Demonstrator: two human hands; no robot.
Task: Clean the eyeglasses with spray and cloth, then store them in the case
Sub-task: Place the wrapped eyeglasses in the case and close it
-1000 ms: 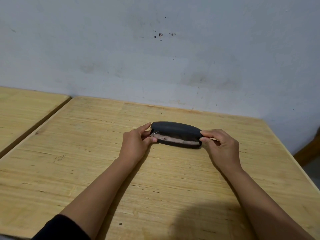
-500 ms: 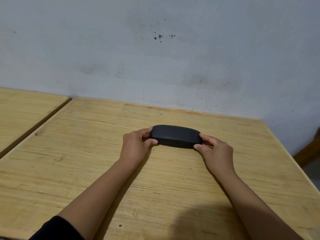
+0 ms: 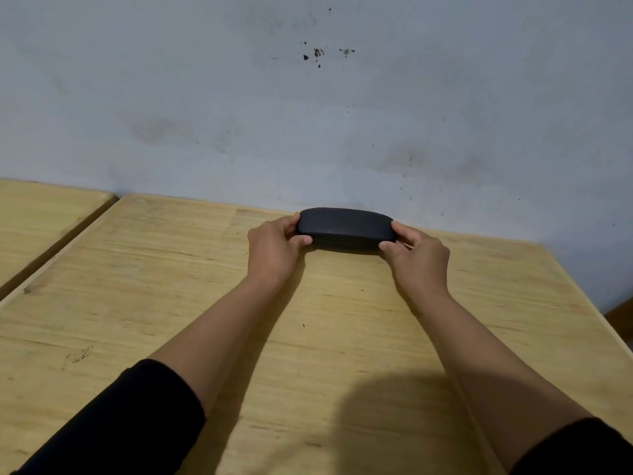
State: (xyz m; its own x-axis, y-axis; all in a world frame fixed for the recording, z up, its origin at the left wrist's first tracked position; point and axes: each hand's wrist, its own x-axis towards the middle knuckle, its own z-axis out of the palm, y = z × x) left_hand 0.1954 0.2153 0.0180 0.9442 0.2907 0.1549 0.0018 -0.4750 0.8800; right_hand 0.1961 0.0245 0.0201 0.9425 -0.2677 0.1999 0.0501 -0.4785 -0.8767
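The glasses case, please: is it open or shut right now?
Shut: the glasses case shows only a thin seam, with no lining visible, held at its ends by both hands.

- A plain, bare room here, more a simple workroom or classroom than a furnished home; which one can't be told.
- A pale wooden table (image 3: pixel 171 303) with raw, scuffed grain fills the view, pushed right up against the wall.
- A second wooden table (image 3: pixel 41 221) of the same make stands just beside it on the left, a narrow gap between them.
- The bluish-white wall (image 3: pixel 445 97) is smudged, stained and chipped with dark specks.
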